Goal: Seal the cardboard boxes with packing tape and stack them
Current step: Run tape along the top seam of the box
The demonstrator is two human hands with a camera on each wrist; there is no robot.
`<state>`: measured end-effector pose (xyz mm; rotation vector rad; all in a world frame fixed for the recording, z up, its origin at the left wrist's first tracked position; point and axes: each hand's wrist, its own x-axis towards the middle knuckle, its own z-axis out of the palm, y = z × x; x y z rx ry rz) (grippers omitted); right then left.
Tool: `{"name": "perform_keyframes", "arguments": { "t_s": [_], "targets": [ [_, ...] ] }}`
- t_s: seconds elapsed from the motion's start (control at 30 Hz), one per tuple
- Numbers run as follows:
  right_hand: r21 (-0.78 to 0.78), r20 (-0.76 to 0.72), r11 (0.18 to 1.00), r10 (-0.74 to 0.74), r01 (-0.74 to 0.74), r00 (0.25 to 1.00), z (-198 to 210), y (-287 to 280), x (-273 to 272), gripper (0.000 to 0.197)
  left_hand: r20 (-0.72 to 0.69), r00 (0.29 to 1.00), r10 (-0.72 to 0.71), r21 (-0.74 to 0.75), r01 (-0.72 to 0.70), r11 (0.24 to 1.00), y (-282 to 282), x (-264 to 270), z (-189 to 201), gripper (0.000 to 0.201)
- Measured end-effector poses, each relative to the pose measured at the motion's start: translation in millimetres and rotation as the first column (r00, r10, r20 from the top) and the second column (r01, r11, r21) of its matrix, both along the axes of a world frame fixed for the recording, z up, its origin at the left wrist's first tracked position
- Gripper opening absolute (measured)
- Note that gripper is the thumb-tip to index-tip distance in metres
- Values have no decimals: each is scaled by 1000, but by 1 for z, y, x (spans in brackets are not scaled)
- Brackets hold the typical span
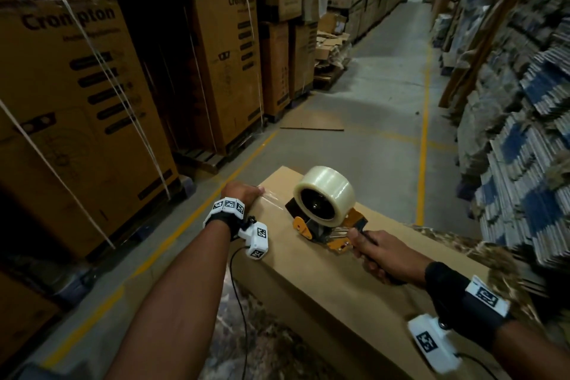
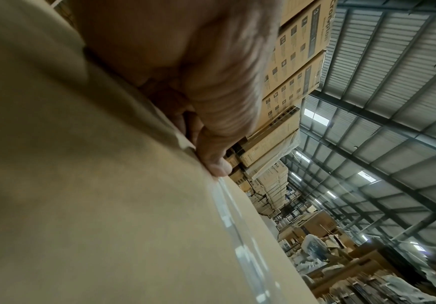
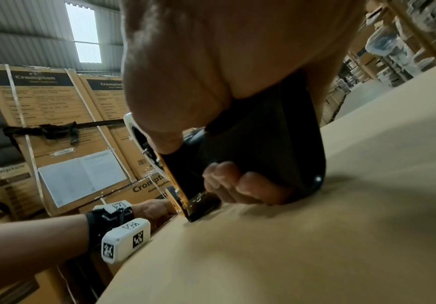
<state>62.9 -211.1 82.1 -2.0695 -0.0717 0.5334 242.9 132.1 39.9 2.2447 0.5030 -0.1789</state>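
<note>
A long plain cardboard box (image 1: pixel 339 274) lies in front of me. On its top stands an orange and black tape dispenser (image 1: pixel 320 227) with a roll of clear tape (image 1: pixel 327 185). My right hand (image 1: pixel 382 256) grips the dispenser's black handle (image 3: pixel 263 133), fingers curled under it. My left hand (image 1: pixel 243 191) grips the box's far left corner, with the thumb (image 2: pixel 216 164) on the top edge over the tape's end. A short strip of clear tape (image 1: pixel 273 199) runs from that corner to the dispenser and shines on the cardboard (image 2: pixel 240 232). The left hand's other fingers are hidden behind the edge.
Tall stacks of strapped Crompton boxes (image 1: pixel 92 102) on pallets line the left. Shelves of bundled flat goods (image 1: pixel 524 133) line the right. The grey aisle floor with yellow lines (image 1: pixel 424 133) runs ahead, with a flat cardboard sheet (image 1: pixel 311 125) on it.
</note>
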Motion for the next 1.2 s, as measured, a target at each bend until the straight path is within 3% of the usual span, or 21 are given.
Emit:
{"name": "perform_keyframes", "arguments": {
  "t_s": [0.27,0.4,0.47,0.57,0.63,0.9,1.2],
  "targets": [
    [-30,29,999,-16,17,999,-1,-45,-39,61,-54,994,-100,345,112,932,-14,-12,16,55],
    [38,0,999,-26,26,1000,0,-44,-38,63,-97,958,-269,520,279,807,-30,-31,27,49],
    [50,-7,998,-24,24,1000,1,-45,-37,65,-162,903,-397,604,409,684,-38,-44,26,59],
    [48,-15,999,-21,22,1000,2,-45,-37,69,-240,799,-552,609,566,555,-50,-64,16,62],
    [44,-16,999,-14,15,1000,3,-45,-38,70,-214,754,-621,613,599,516,-59,-81,10,61],
    [56,-21,998,-3,4,1000,11,-42,-44,69,-27,674,-738,657,568,495,-89,-136,-7,58],
    [-10,13,1000,18,-18,1000,15,-41,-46,66,17,730,-683,658,506,558,-89,-132,-12,57]
  ]
}}
